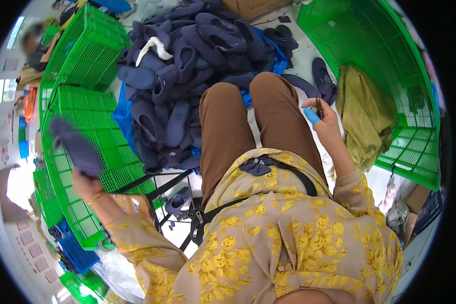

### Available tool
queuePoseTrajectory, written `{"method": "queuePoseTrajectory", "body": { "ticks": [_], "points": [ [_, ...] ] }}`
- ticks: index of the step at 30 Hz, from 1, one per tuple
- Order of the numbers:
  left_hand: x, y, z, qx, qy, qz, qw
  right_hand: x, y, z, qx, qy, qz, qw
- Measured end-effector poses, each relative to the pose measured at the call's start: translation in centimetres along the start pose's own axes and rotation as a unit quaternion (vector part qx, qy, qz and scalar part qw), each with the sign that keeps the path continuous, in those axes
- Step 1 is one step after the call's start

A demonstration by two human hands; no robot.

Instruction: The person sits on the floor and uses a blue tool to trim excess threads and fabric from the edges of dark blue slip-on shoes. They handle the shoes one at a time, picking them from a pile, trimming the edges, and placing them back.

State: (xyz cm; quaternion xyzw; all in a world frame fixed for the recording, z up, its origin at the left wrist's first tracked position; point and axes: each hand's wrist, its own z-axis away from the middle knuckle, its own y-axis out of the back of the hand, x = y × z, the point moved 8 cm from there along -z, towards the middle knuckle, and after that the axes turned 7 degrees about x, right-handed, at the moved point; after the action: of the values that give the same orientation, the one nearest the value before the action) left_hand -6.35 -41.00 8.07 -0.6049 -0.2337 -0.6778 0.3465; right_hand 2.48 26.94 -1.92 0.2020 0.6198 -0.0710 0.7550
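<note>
Well, my left hand (87, 186) was out at nine o'clock, closed around the lower end of a dark shoe (80, 149) that was blurred and tilted, its upper end toward ten. Behind it in my view stood a green crate (86, 109). My right hand (327, 124) was at two o'clock, its fingers curled close together, one wearing a blue wrap (311, 116); something small and dark showed by the fingertips, but I couldn't tell whether I held it. At eleven, beyond my knees, more dark shoes lay in a heap (175, 76) over blue sheeting (120, 117), a white strip (158, 48) on top. Toward two, an olive sack (362, 111) slumped beside another green crate (418, 91).
</note>
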Motion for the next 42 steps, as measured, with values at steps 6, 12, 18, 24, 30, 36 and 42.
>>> {"method": "queuePoseTrajectory", "body": {
  "ticks": [6,12,18,24,30,36,42],
  "points": [
    [7.2,3.0,5.2,0.147,-0.184,0.158,0.959,1.5,-0.6,-0.9,0.025,-0.020,-0.033,0.999],
    [-8.4,-8.1,7.3,-0.032,-0.103,-0.074,0.991,-1.4,-3.6,-2.4,0.037,0.073,0.049,0.995],
    [-27.4,-13.1,4.6,-0.108,0.104,-0.204,0.967,-2.1,-5.6,-2.3,0.102,0.172,0.146,0.969],
    [-36.7,-14.2,-1.5,-0.197,-0.112,-0.585,0.779,-3.5,-6.0,-1.9,0.116,0.191,0.287,0.931],
    [-43.4,-10.7,-4.9,-0.244,-0.065,-0.684,0.684,-4.0,-7.4,-2.7,0.081,0.187,0.286,0.936],
    [-41.8,-14.7,5.4,-0.407,-0.074,-0.807,0.422,-4.5,-7.8,-3.0,0.087,0.213,0.302,0.925],
    [-35.1,-13.6,7.2,-0.208,-0.058,-0.600,0.771,-4.3,-7.5,-2.7,0.092,0.214,0.276,0.933]
  ]
}}
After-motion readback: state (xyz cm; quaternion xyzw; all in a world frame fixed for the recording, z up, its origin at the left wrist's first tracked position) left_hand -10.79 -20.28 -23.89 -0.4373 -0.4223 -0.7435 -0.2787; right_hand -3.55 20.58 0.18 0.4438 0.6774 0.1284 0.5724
